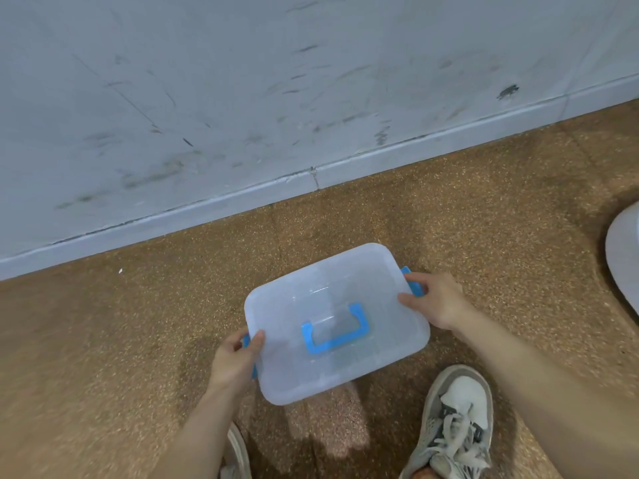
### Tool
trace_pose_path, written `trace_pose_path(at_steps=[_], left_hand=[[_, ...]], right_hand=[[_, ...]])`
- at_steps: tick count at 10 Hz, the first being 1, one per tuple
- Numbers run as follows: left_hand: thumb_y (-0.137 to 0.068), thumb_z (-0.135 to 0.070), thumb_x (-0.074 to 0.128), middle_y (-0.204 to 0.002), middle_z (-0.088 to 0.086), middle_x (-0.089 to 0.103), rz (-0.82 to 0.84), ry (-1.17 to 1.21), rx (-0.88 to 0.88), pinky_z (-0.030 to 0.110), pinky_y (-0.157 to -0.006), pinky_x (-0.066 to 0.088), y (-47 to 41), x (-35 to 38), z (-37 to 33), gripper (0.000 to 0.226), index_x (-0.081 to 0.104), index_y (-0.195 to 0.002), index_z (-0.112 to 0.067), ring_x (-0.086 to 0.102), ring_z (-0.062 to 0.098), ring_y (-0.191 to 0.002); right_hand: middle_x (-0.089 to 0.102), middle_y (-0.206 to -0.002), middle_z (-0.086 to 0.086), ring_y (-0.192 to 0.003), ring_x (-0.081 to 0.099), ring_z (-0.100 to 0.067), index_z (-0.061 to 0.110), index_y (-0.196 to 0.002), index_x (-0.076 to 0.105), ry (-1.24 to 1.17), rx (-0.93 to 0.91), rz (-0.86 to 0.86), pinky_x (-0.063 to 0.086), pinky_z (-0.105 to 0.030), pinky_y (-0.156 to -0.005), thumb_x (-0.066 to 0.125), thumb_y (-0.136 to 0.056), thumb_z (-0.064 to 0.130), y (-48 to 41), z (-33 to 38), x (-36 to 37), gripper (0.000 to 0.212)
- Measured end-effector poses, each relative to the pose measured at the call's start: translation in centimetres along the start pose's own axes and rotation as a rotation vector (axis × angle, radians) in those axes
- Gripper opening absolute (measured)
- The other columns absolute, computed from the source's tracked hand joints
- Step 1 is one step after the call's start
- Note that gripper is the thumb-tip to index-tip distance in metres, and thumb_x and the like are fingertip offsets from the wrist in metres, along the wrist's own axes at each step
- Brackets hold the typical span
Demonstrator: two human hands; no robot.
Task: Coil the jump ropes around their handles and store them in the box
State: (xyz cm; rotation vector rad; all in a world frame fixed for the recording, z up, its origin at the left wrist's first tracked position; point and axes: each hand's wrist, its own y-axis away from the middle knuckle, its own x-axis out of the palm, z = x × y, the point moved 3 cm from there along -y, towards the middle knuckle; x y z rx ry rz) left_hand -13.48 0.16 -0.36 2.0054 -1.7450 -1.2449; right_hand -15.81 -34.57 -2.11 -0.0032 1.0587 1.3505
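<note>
Wall (242,81): pale grey, scuffed with dark marks, filling the top half of my view; a baseboard (380,157) of the same grey runs along its foot.
Floor (103,340): brown and speckled, from the baseboard down to the bottom edge.
Box (387,333): translucent white plastic, rectangular, set askew low in the middle of my view, between the two hands and ahead of the shoes. I cannot tell whether it touches the floor. Its inside is too cloudy for me to read.
Lid (311,278): on the box, closed, with rounded corners.
White object (626,257): curved, cut off by the right edge; I cannot tell what it is.
Right shoe (456,420): grey and white, laced, on the floor just below the box's right corner.
Left shoe (237,454): only its edge shows, under the left forearm.
Left hand (235,361): grips the box's left end; thumb lies on the lid, fingers curl round the side.
Right hand (435,299): grips the right end; fingers lie over the lid's edge and the latch there.
Handle (339,341): blue, U-shaped, folded flat on the middle of the lid.
Right latch (417,289): blue, partly under the right fingers.
Left latch (246,340): blue, mostly hidden by the left hand.
</note>
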Motion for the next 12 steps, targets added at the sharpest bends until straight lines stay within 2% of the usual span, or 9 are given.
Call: trace_pose_path(at_steps=[1, 2, 3, 4, 6, 8, 9, 10, 12], left_hand=[[-0.081, -0.007, 0.072, -0.12, 0.005, 0.056, 0.197, 0.293, -0.13, 0.05, -0.073, 0.056, 1.1, 0.2, 0.6, 0.076, 0.033, -0.14, -0.035, 0.064, 0.029, -0.097], [-0.073, -0.006, 0.079, -0.115, 0.007, 0.06, 0.112, 0.247, -0.143, 0.048, -0.076, 0.056, 0.0, -0.2, 1.1, 0.088, 0.031, -0.145, -0.017, 0.065, 0.028, -0.093], [-0.075, -0.017, 0.08, -0.091, 0.003, 0.068, -0.054, -0.066, -0.032, 0.038, -0.071, 0.055, 0.1, -0.2, 0.5, 0.044, 0.062, -0.114, -0.007, 0.066, 0.021, -0.08], [-0.083, -0.032, 0.069, -0.076, -0.003, 0.064, -0.18, -0.445, 0.12, 0.031, -0.063, 0.049, 1.0, 0.4, -0.1, 0.017, 0.065, -0.092, -0.018, 0.062, 0.019, -0.072], [-0.081, -0.041, 0.061, -0.085, 0.004, 0.059, -0.199, -0.536, 0.206, 0.032, -0.062, 0.046, 1.3, 1.4, 0.5, 0.025, 0.058, -0.09, -0.018, 0.058, 0.022, -0.075], [-0.075, -0.02, 0.057, -0.097, 0.008, 0.057, -0.184, -0.598, 0.228, 0.038, -0.073, 0.052, 0.1, 1.5, -0.8, 0.03, 0.053, -0.105, -0.015, 0.059, 0.03, -0.084], [-0.072, -0.01, 0.054, -0.103, 0.01, 0.06, -0.193, -0.561, 0.234, 0.035, -0.073, 0.048, -0.5, 1.2, -2.5, 0.038, 0.05, -0.11, -0.015, 0.059, 0.034, -0.091], [-0.077, -0.013, 0.056, -0.122, 0.016, 0.054, -0.116, -0.608, 0.207, 0.037, -0.081, 0.044, -1.5, 1.4, -3.9, 0.055, 0.039, -0.129, -0.004, 0.056, 0.037, -0.108], [-0.082, -0.017, 0.054, -0.125, 0.013, 0.059, 0.028, -0.68, 0.209, 0.034, -0.088, 0.047, -1.3, -0.5, -8.1, 0.043, 0.057, -0.124, -0.006, 0.057, 0.031, -0.11]], right_hand=[[0.036, -0.147, -0.004, -0.129, 0.044, -0.03, 0.031, -0.15, 0.027, -0.488, 0.142, 0.077, 0.04, -0.043, -0.101, 0.074, -0.084, 0.025, 0.7, -0.7, 0.5, 0.081], [0.054, -0.133, -0.009, -0.109, 0.059, -0.027, 0.013, -0.142, 0.04, -0.597, 0.221, 0.1, 0.05, -0.043, -0.093, 0.075, -0.083, 0.02, 0.9, -0.8, 0.8, 0.069], [0.069, -0.096, -0.006, -0.086, 0.065, -0.022, 0.009, -0.105, 0.068, -0.253, 0.104, -0.003, 0.053, -0.037, -0.076, 0.068, -0.088, 0.023, 0.8, 0.7, 0.2, 0.022], [0.062, -0.082, -0.005, -0.078, 0.059, -0.023, 0.013, -0.085, 0.061, 0.139, -0.012, -0.015, 0.039, -0.029, -0.056, 0.058, -0.092, 0.028, 1.1, 2.0, 0.3, 0.017], [0.063, -0.106, -0.013, -0.099, 0.059, -0.031, 0.01, -0.099, 0.053, 0.387, -0.056, -0.052, 0.036, -0.029, -0.068, 0.049, -0.096, 0.028, 1.5, 2.4, 1.2, 0.019], [0.063, -0.1, -0.013, -0.085, 0.058, -0.029, 0.01, -0.102, 0.052, 0.228, -0.064, -0.107, 0.039, -0.031, -0.065, 0.048, -0.096, 0.021, 2.0, 3.1, 1.5, 0.013], [0.061, -0.104, -0.011, -0.088, 0.056, -0.025, 0.009, -0.123, 0.046, 0.051, -0.085, -0.096, 0.041, -0.03, -0.068, 0.045, -0.097, 0.012, 2.0, 4.0, 2.2, 0.026], [0.051, -0.109, -0.005, -0.098, 0.054, -0.022, 0.009, -0.133, 0.033, -0.026, -0.088, 0.096, 0.044, -0.031, -0.076, 0.046, -0.093, 0.006, 2.0, 4.8, 3.0, 0.042], [0.046, -0.134, -0.013, -0.12, 0.05, -0.029, 0.004, -0.138, 0.033, 0.014, -0.034, 0.122, 0.043, -0.035, -0.093, 0.052, -0.094, 0.016, 2.9, 6.4, 0.0, 0.05]])
